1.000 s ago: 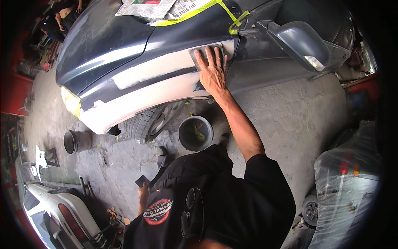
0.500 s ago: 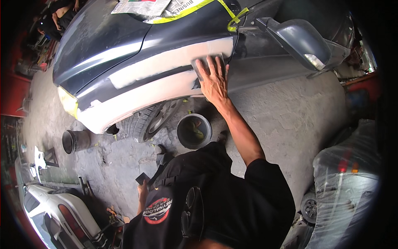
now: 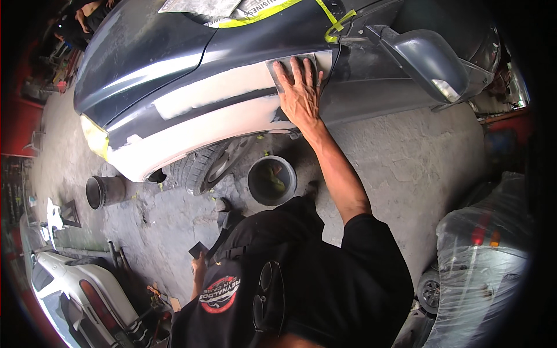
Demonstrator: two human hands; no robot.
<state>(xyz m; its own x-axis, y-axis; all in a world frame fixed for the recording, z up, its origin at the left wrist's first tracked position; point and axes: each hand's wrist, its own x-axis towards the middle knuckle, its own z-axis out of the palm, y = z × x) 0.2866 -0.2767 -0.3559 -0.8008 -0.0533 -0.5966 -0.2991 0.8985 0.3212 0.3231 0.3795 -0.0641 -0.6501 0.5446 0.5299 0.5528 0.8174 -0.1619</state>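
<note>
Newspaper (image 3: 200,5) edged with yellow-green masking tape (image 3: 336,27) lies over the upper part of the dark car (image 3: 145,55), and its side mirror (image 3: 429,61) juts out right of the working area. More yellow covering sits on the headlight (image 3: 94,138). Below the wheel arch is the front tyre (image 3: 200,173). A white car (image 3: 96,284) stands at lower left, a plastic-wrapped vehicle (image 3: 481,272) at lower right, and another person (image 3: 87,17) is at the upper left rim.

On the front fender, over the rear end of the upper band of pale pink filler (image 3: 214,95), lies a dark grey sanding sheet (image 3: 288,65). Its top edge follows the band's length, rising slightly rightward; the right hand (image 3: 300,98) hides much of it, so its long axis cannot be told. Four fingers spread flat on the sheet, pointing up the panel; the thumb cannot be made out. Low beside the body, the left hand (image 3: 199,267) pinches one end of a small dark pad (image 3: 198,250), tilted with a corner upward.

One black bucket (image 3: 251,184) near the tyre holds something yellowish-green (image 3: 275,181); another bucket (image 3: 113,190), farther left, is too dark inside to read.
</note>
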